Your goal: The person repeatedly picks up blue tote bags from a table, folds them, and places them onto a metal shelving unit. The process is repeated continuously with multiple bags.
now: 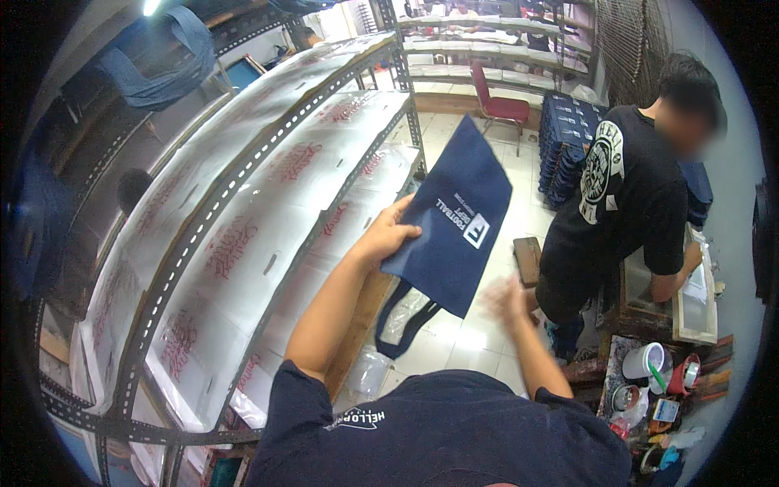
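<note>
A navy blue tote bag (458,215) with a white print hangs flat and tilted in front of me. My left hand (398,234) grips its left edge, thumb on the printed face. The bag's dark handle (398,321) loops down below it. My right hand (509,307) is apart from the bag, to the right of its lower corner. Motion blurs that hand, but its fingers look stretched out and nothing shows in it.
On my left stands a metal shelf rack (235,174) with white sheets printed in red. A co-worker (625,187) bends over a framed screen (695,292) at right. Behind are stacked navy bags (564,146) and a red chair (497,101). Tubs (643,361) crowd the lower right.
</note>
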The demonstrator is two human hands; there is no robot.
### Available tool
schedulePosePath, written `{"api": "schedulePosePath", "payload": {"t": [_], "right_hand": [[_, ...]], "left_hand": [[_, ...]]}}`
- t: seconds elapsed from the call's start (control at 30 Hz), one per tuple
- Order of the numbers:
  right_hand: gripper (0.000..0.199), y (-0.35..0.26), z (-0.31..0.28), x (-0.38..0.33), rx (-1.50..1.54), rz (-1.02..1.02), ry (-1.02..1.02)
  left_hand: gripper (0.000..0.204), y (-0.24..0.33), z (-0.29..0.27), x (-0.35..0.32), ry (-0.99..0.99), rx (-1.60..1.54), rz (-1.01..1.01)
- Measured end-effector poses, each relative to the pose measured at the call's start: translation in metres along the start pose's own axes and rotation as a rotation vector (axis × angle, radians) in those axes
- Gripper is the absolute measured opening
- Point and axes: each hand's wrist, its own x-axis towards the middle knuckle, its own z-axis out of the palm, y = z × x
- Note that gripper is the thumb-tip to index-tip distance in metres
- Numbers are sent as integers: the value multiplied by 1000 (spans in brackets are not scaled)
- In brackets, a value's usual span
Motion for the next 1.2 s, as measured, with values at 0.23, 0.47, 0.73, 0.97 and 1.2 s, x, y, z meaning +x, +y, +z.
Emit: {"api": "schedulePosePath", "payload": {"t": [0.23, 0.47, 0.73, 0.97, 1.2], "right_hand": [[97, 52, 94, -30, 537, 284, -394], [56, -22, 97, -5, 161, -16, -132], [58, -176, 131, -16, 129, -677, -153], [49, -405, 148, 18, -313, -1317, -272], [25, -682, 227, 92, -401, -1252, -1377]], "left_hand": [[61, -33, -30, 38, -49, 186, -149], [71, 7, -35, 72, -52, 454, -94], [61, 214, 38, 96, 36, 898, 485], [49, 346, 14, 82, 102, 1054, 484], [41, 385, -41, 72, 408, 960, 674]]}}
